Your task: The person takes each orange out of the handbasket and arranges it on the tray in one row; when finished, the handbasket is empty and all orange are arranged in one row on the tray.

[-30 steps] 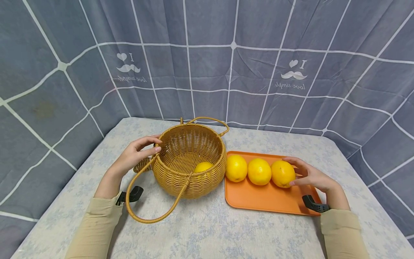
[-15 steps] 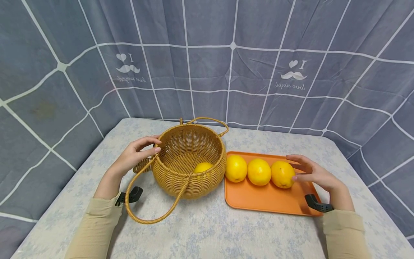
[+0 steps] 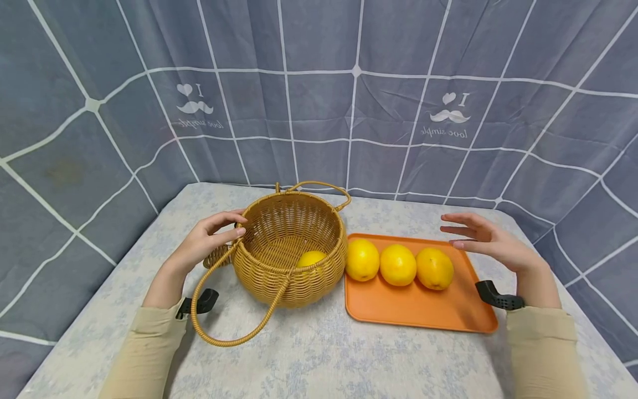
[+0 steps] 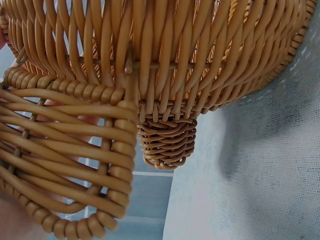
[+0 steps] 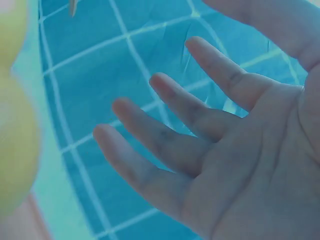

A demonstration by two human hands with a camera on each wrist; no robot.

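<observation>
A round wicker basket (image 3: 291, 282) stands left of centre with a yellow-orange orange (image 3: 311, 259) inside. My left hand (image 3: 206, 238) holds its left rim, thumb and fingertips at the edge. In the left wrist view, a woven ear (image 4: 65, 155) of the basket covers most of that hand. Three oranges sit in a row on an orange tray (image 3: 399, 310): a left one (image 3: 362, 260), a middle one (image 3: 397, 265) and a right one (image 3: 435, 269). Up and to the right of the row, my right hand (image 3: 490, 241) hovers with its fingers spread and holds nothing.
One looped basket handle (image 3: 234, 341) hangs down toward the front, and another (image 3: 324, 184) leans out at the back. A pale floral cloth (image 3: 299, 360) covers the table. Behind it hangs a grey-blue checked curtain (image 3: 319, 111).
My right hand has let go of the right orange, leaving it on the tray, and has moved up and to the right. The left hand stays at the basket rim.
</observation>
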